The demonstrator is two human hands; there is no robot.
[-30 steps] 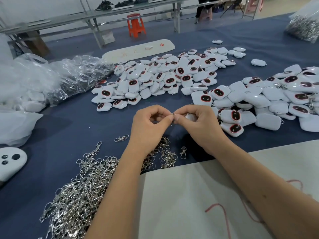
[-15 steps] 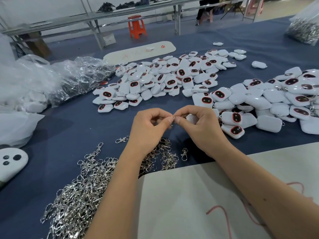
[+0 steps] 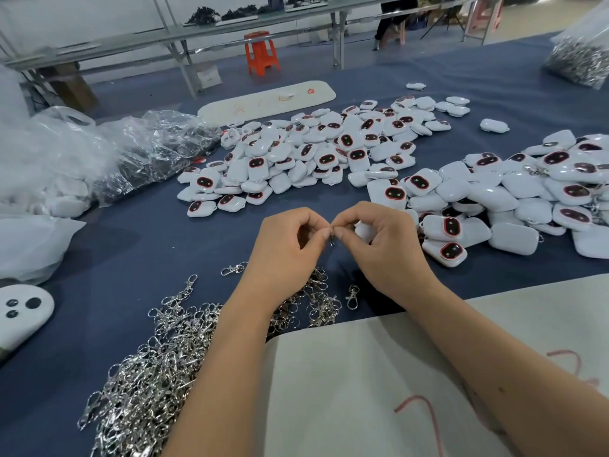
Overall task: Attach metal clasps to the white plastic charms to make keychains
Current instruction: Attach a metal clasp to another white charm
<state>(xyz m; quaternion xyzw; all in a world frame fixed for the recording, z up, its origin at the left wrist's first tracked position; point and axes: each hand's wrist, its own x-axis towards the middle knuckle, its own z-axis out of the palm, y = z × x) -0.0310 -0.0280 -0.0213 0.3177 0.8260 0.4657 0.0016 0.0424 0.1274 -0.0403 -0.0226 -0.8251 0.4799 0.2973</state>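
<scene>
Nothing much has changed since a moment ago: both hands stay together above the clasp pile [image 3: 158, 374], so the joining goes on. The left hand [image 3: 286, 255] pinches a small metal clasp [image 3: 332, 235]. The right hand [image 3: 385, 249] pinches it too, with a white charm [image 3: 362, 230] tucked under its fingers.

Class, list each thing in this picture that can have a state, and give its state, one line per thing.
Left hand: pinching the clasp.
Right hand: pinching the clasp, a white charm tucked under its fingers.
Clasp: held above the table between both hands' fingertips.
Clasp pile: loose, heaped.
Charm pile: loose, spread, some face up.
Right charm pile: heaped, some with clasps.
Far bag: filled with metal parts.
Stool: upright, unoccupied.
</scene>
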